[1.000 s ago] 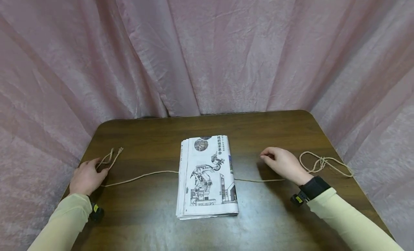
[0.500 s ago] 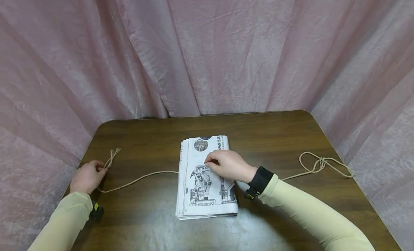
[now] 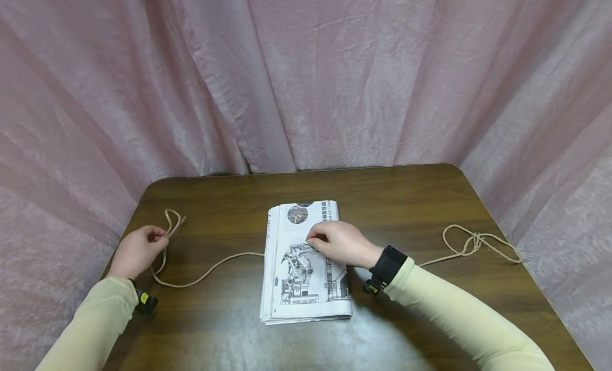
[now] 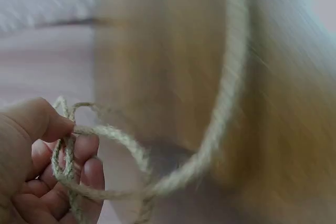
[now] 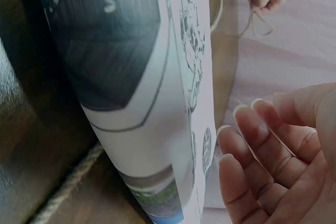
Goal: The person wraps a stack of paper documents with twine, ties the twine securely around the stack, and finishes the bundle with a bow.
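Note:
A folded stack of newspaper (image 3: 306, 278) lies mid-table, a robot arm drawing on its top sheet. Beige rope (image 3: 220, 262) passes beneath it and comes out on both sides. At the left of the table, my left hand (image 3: 137, 250) pinches the gathered end of that rope. The left wrist view shows the thumb and fingers of this hand (image 4: 31, 145) closed on looped strands (image 4: 67, 156). Over the newspaper's upper right part is my right hand (image 3: 345, 244). Its relaxed, slightly bent fingers (image 5: 249, 124) hold nothing in the right wrist view.
On the right side of the table, the rope's other end is gathered into a looped, knotted bundle (image 3: 475, 242). The wooden table (image 3: 397, 193) has rounded far corners. Pink curtains (image 3: 354, 84) hang behind it and at both sides.
My right hand has come leftward from the right of the table to above the newspaper. My left hand has taken hold of the rope end and moved slightly up and right with it.

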